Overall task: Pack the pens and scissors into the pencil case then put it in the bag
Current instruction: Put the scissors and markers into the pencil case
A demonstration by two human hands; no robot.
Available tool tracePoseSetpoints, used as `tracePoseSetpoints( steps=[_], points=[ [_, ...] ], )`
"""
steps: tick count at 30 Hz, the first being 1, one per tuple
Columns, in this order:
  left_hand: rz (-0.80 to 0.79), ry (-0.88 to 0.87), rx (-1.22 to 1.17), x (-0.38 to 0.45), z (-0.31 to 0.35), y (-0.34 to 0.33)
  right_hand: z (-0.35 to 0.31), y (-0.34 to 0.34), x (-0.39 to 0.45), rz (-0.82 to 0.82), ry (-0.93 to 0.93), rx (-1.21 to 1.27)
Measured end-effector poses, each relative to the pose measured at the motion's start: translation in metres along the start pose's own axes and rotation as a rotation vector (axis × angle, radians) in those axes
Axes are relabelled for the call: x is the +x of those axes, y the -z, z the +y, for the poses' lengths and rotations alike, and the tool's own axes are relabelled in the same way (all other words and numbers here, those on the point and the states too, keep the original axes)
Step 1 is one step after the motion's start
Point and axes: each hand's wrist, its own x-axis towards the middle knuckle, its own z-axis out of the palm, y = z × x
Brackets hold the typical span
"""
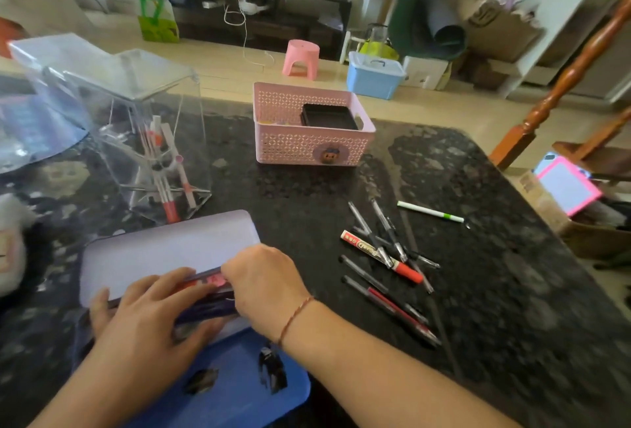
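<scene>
My pencil case (164,250) lies open on the dark speckled tabletop (512,291), close in front of me, its pale lilac lid flap folded back away from me and its blue side (239,390) nearest my body. My left hand (150,318) lies across the near part of the case with the fingers spread fairly flat, pressing on its dark inner edge. My right hand (263,281) sits at the right end of the case with the fingers curled down toward something pink and red inside; the blur keeps me from telling what it is, or whether I am pinching it or only touching.

To the right of the case, well apart from it, the pens (389,257) lie loose in a crossed heap: several clear-barrelled black ones, a red-tipped marker (382,255) and a red pen (399,311) nearest me. A white and green pen (430,212) lies alone just beyond the heap, farther from the case.

Behind the case, toward its left, a clear plastic stand (136,134) holds a few red and white pens upright. Behind the case and to its right stands a pink perforated basket (307,144) with a black box (327,117) inside it. I cannot make out any scissors on the tabletop.
</scene>
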Motion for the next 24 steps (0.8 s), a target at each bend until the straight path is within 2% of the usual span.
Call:
tracePoseSetpoints(
  steps=[3,6,8,10,13,16,21,24],
  points=[
    [-0.012,0.006,-0.003,0.0,0.001,0.002,0.01,-0.001,-0.009,0.029,0.072,0.034],
    [-0.054,0.025,-0.046,0.0,0.002,0.008,0.033,0.005,-0.031,0.284,0.093,0.074],
    [-0.064,0.019,-0.079,0.001,0.002,0.011,0.063,0.011,-0.05,0.413,0.01,0.06],
    [-0.064,0.013,-0.093,0.001,0.003,0.013,0.106,0.022,-0.068,0.472,-0.164,0.028],
    [-0.055,0.002,-0.097,0.001,0.003,0.012,0.164,0.037,-0.089,0.348,-0.378,0.004],
    [-0.067,0.023,-0.119,0.002,0.002,0.016,0.185,0.037,-0.098,0.228,-0.357,0.01],
    [-0.055,0.068,-0.119,0.004,-0.005,0.025,0.183,0.029,-0.088,0.038,-0.362,-0.247],
    [-0.032,0.051,-0.102,0.003,-0.006,0.024,0.178,0.027,-0.079,0.003,-0.379,-0.313]
  ],
)
